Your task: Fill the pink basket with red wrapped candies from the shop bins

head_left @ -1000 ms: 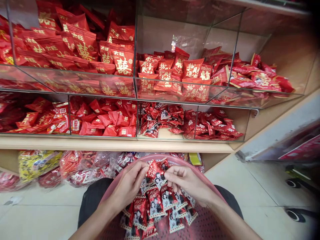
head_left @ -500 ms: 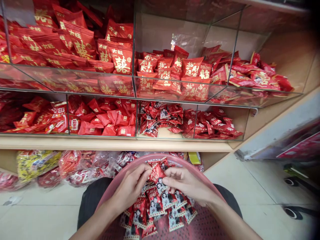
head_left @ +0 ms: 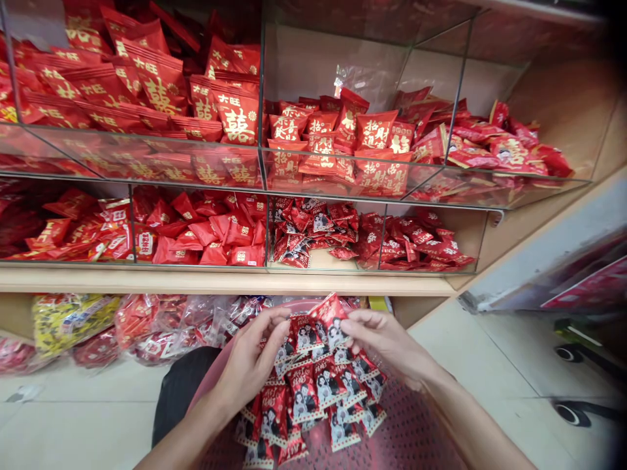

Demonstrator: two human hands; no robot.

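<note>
A pink perforated plastic basket [head_left: 392, 434] sits between my knees, with a pile of small red candy packets [head_left: 306, 391] printed with a black-and-white couple lying in it. My right hand [head_left: 386, 339] pinches one such candy packet [head_left: 334, 320] by its right side, raised at the far end of the pile. Across from it, my left hand [head_left: 257, 349] is at the pile's left edge, thumb and forefinger apart beside other packets. Whether its hidden fingers touch a packet, I cannot tell.
Ahead stands a shelf [head_left: 235, 281] with glass-divided compartments of red packets [head_left: 240, 117]. Below it lie clear bags of sweets, one with yellow wrappers [head_left: 73, 320]. At right are chair casters [head_left: 573, 412] on the tiled floor [head_left: 509, 365].
My right hand has moved up and to the right, carrying the candy packet away from my left hand. My left hand has shifted slightly left and its thumb and forefinger have parted.
</note>
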